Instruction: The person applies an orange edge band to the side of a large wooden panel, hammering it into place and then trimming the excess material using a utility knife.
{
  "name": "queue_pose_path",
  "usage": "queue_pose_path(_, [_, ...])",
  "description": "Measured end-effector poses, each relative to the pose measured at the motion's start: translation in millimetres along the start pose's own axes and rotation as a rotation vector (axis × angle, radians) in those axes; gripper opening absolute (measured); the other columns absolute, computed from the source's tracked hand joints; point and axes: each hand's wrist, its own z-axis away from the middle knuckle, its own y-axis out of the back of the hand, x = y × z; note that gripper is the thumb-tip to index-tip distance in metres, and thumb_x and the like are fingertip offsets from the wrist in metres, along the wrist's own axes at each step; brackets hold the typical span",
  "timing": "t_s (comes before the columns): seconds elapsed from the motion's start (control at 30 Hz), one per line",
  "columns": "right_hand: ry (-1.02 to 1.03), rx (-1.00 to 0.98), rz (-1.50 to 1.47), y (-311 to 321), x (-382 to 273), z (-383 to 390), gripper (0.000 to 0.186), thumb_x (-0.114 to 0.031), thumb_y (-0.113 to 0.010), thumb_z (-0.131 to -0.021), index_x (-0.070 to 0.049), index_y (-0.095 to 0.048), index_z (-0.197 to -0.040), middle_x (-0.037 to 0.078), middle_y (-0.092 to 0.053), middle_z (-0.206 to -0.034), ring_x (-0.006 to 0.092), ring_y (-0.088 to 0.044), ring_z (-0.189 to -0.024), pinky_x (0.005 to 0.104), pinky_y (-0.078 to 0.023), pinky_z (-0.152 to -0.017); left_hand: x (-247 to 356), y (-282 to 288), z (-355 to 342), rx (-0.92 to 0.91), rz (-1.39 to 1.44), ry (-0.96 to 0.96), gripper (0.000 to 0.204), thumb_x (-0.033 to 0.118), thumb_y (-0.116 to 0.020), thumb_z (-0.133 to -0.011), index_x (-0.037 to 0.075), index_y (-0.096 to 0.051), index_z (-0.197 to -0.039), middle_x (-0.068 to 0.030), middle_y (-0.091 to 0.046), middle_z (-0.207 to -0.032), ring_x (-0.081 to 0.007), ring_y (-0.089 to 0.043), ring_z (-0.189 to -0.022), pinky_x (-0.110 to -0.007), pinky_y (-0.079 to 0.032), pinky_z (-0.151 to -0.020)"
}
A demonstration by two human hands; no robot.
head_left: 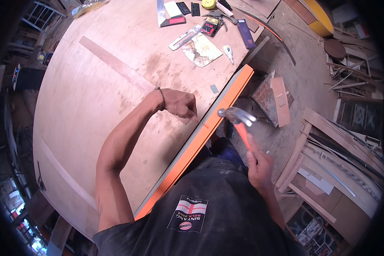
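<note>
A long orange-faced board [238,86] with a grey edge runs diagonally along the near side of the big plywood sheet [98,111]. My left hand [180,103] is closed over the plywood beside the board's grey edge, its fingertips pinched together near that edge. Whatever lies between those fingertips is too small to make out. In my right hand [260,165] is a claw hammer [242,130] with an orange handle and metal head, gripped by the handle. Its head is over or just beyond the orange board's outer side, and I cannot tell whether they touch.
At the sheet's far end lie a try square [161,15], a tape measure [210,26], a stained scraper plate [200,50], a small glue bottle [228,54] and a dark blue box [245,34]. A wooden strip [115,62] rests leftward. Stacked timber [328,170] stands right.
</note>
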Motion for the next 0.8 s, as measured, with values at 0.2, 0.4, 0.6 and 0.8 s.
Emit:
queue_pose_path(0.2, [0.204, -0.061, 0.213, -8, -12, -3, 0.058, -0.007, -0.071, -0.097, -0.024, -0.066, -0.152, 0.008, -0.051, -0.073, 0.0295, -0.054, -0.058, 0.043, -0.047, -0.056, -1, -1, 1, 0.004, -0.031, -0.043, 0.039, 0.034, -0.069, -0.101, -0.002, -0.079, -0.111, -0.0093, -0.07, -0.077, -0.0188, -0.059, -0.072, -0.038, -0.049, -0.07])
queue_pose_path(0.4, [0.218, -0.098, 0.314, -7, -15, -1, 0.059, -0.007, -0.073, -0.096, -0.026, -0.067, -0.152, 0.007, -0.05, -0.073, 0.0284, -0.057, -0.059, 0.0426, -0.047, -0.055, 2, -4, 3, 0.033, 0.0, -0.008, 0.038, 0.033, -0.068, -0.1, -0.002, -0.079, -0.11, -0.0097, -0.065, -0.073, -0.0195, -0.055, -0.07, -0.039, -0.047, -0.069])
queue_pose_path(0.6, [0.239, -0.013, 0.209, -6, -15, 4, 0.059, -0.007, -0.073, -0.095, -0.026, -0.068, -0.151, 0.007, -0.049, -0.073, 0.0285, -0.056, -0.058, 0.0428, -0.047, -0.055, 10, 3, 5, 0.009, -0.053, -0.01, 0.04, 0.034, -0.07, -0.098, -0.002, -0.079, -0.111, -0.0091, -0.067, -0.075, -0.0189, -0.057, -0.071, -0.039, -0.048, -0.07])
queue_pose_path(0.8, [0.21, -0.104, 0.349, -5, -17, 0, 0.059, -0.004, -0.073, -0.095, -0.022, -0.067, -0.151, 0.008, -0.052, -0.073, 0.0305, -0.055, -0.058, 0.0424, -0.046, -0.055, 3, -6, 4, 0.047, -0.016, -0.026, 0.041, 0.035, -0.07, -0.099, -0.003, -0.08, -0.111, -0.009, -0.07, -0.078, -0.0186, -0.06, -0.072, -0.039, -0.049, -0.071])
